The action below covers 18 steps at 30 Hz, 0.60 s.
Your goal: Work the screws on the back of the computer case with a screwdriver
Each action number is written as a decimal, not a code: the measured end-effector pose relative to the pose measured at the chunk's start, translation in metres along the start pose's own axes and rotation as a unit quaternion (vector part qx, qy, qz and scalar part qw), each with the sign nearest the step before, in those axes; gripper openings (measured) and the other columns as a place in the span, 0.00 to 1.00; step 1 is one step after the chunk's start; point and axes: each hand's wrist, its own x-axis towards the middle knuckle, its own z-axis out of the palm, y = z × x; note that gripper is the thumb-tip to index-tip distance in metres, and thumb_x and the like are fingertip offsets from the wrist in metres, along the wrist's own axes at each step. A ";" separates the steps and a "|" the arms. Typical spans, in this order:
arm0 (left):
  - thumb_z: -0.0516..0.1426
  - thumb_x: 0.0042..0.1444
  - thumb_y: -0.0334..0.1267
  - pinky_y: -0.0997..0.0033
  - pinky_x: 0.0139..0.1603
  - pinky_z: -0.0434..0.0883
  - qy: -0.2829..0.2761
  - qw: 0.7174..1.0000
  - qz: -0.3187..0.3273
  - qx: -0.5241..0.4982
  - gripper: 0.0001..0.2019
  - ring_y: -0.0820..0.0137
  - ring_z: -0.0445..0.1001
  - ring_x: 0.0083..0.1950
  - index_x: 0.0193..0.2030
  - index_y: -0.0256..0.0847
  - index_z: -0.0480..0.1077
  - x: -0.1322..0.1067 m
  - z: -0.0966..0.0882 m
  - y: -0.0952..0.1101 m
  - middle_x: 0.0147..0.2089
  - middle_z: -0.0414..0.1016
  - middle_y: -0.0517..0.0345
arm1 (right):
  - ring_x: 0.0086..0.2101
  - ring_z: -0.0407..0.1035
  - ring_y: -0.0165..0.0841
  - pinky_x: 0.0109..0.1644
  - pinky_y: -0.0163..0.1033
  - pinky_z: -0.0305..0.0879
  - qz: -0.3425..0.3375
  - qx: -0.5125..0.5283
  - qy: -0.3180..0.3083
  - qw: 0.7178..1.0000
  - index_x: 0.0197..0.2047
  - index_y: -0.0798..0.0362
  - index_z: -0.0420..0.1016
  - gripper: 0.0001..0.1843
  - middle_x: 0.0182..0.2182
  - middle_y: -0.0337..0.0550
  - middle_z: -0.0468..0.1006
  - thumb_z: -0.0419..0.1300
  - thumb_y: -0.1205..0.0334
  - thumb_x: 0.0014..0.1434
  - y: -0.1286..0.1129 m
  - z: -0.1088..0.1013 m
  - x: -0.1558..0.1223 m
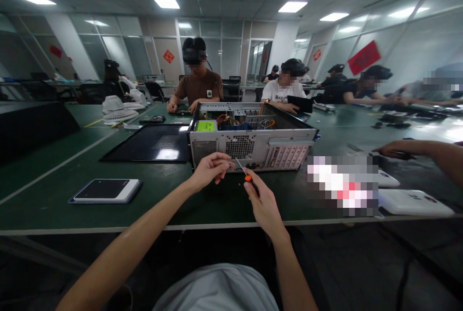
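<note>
An open grey computer case (253,140) lies on the green table (54,195) in front of me, its back panel facing me and its wiring showing from above. My right hand (263,202) is closed round a small screwdriver (243,170) with an orange collar, the shaft pointing up and left towards the case's back. My left hand (210,169) is curled into a pinch just left of the screwdriver tip, close to the back panel; what its fingertips hold is too small to make out.
A black side panel (152,143) lies left of the case. A white-edged tablet (105,190) sits at the near left. White flat devices (412,202) lie at the right, where another person's forearm (419,149) reaches in. Several people sit at the tables behind.
</note>
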 end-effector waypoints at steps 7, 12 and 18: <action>0.75 0.44 0.48 0.82 0.17 0.62 0.058 0.995 0.005 -0.080 0.27 0.81 0.66 0.22 0.43 0.37 0.71 0.001 -0.002 0.010 0.40 0.83 0.53 | 0.46 0.73 0.38 0.56 0.42 0.66 -0.001 -0.008 -0.013 1.000 0.65 0.49 0.68 0.25 0.48 0.46 0.79 0.53 0.48 0.69 -0.002 0.000 -0.001; 0.75 0.42 0.45 0.83 0.17 0.61 0.067 0.992 -0.003 -0.104 0.26 0.82 0.67 0.22 0.42 0.37 0.71 0.002 -0.004 0.010 0.43 0.83 0.50 | 0.29 0.65 0.32 0.38 0.37 0.62 0.043 0.025 0.005 0.999 0.51 0.48 0.65 0.13 0.30 0.34 0.70 0.49 0.54 0.67 0.001 0.002 -0.004; 0.76 0.42 0.43 0.84 0.17 0.62 0.062 0.991 -0.008 -0.118 0.25 0.81 0.68 0.23 0.41 0.37 0.71 0.002 -0.005 0.011 0.43 0.83 0.50 | 0.28 0.62 0.32 0.36 0.37 0.59 0.045 0.007 0.006 0.999 0.39 0.46 0.61 0.05 0.27 0.33 0.66 0.49 0.56 0.65 -0.003 0.002 -0.002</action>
